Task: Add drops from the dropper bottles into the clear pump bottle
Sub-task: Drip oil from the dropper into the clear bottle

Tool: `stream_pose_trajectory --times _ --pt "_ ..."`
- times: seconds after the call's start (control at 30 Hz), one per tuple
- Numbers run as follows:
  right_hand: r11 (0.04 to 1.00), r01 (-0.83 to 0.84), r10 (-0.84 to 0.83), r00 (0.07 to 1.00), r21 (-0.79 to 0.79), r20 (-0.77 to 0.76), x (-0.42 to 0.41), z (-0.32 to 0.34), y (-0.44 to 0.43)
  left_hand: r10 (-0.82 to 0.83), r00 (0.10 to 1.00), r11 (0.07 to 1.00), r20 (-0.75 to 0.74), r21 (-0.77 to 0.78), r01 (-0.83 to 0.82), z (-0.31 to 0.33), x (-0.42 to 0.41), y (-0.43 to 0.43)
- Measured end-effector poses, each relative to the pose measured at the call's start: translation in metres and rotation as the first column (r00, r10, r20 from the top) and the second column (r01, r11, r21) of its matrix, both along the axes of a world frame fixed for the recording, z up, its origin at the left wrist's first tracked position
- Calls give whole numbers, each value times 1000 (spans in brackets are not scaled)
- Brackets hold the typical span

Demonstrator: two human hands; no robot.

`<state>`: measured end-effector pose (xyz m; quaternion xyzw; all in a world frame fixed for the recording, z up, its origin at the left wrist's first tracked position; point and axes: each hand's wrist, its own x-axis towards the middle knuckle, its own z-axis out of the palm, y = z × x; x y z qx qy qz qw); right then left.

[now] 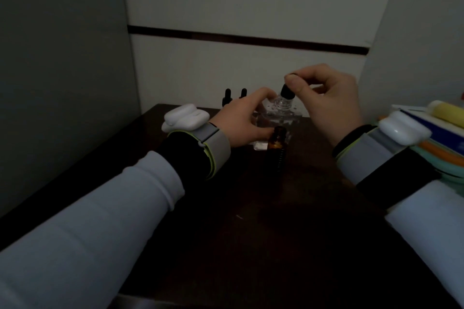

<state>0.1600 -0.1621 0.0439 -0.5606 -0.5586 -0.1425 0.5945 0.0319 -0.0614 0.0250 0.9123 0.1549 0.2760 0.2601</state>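
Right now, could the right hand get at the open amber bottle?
Probably yes. The amber bottle stands open in front of the clear bottle, nothing between it and the right hand. But that hand's fingers pinch the dropper, and the thumb of the left hand lies close beside the amber bottle.

The table (251, 221) is a very dark brown, almost black in the dim light. At the centre of the frame stands an amber-brown bottle (277, 140), with a black ribbed piece (280, 162) just below it. The clear bottle (282, 108) is colourless, and the dropper (287, 91) at its neck is black. Two dropper tops (235, 95) further up are black too. Both sleeves (100, 221) are pale bluish white over black cuffs. The wristbands (218, 148) are grey with a yellow-green edge and carry white devices (185, 116). The wall (251, 2) is off-white with one dark brown stripe (251, 40). At the right edge lies a stack (447, 133) in yellow, blue, orange and mint green.
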Motion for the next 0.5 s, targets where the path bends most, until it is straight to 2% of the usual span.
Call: stream_pose_trajectory --times 0.5 --pt "999 22 -21 1000 27 -23 -2 2 -2 10 1000 1000 -3 1 -10 -2 1 3"
